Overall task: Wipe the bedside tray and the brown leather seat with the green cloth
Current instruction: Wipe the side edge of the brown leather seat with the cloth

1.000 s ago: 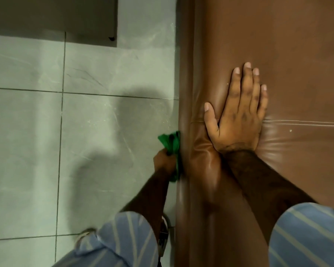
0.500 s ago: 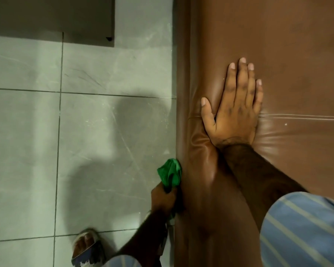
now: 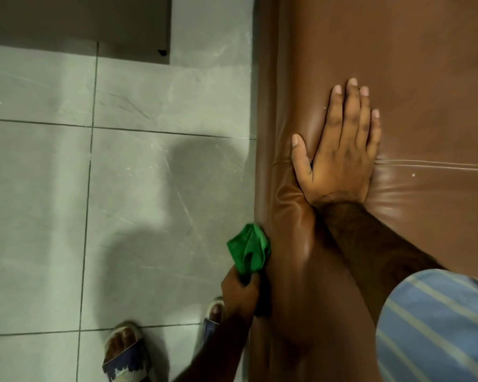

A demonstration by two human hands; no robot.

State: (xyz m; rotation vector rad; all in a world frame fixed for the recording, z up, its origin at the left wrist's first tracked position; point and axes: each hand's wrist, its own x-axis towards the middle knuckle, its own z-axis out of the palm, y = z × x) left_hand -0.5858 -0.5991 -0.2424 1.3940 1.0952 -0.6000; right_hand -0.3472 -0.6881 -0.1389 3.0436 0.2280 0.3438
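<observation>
Green cloth (image 3: 249, 250) is bunched in your clenched left hand (image 3: 239, 292), pressed against the brown leather seat's (image 3: 414, 64) side edge to wipe it. Your right hand (image 3: 340, 153) lies flat and empty on top, bracing you.

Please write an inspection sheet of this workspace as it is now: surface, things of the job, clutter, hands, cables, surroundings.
Surface: brown leather seat, glossy, a stitched seam across it, small pale specks near the seam.
Job's things: green cloth, bunched, pressed on the seat's side edge; bedside tray not in view.
Clutter: nothing seen.
Hands: left hand grips the cloth; right hand lies flat and open on the seat top.
Cables: nothing seen.
Surroundings: grey tiled floor with scuff marks; two sandalled feet by the seat.
</observation>
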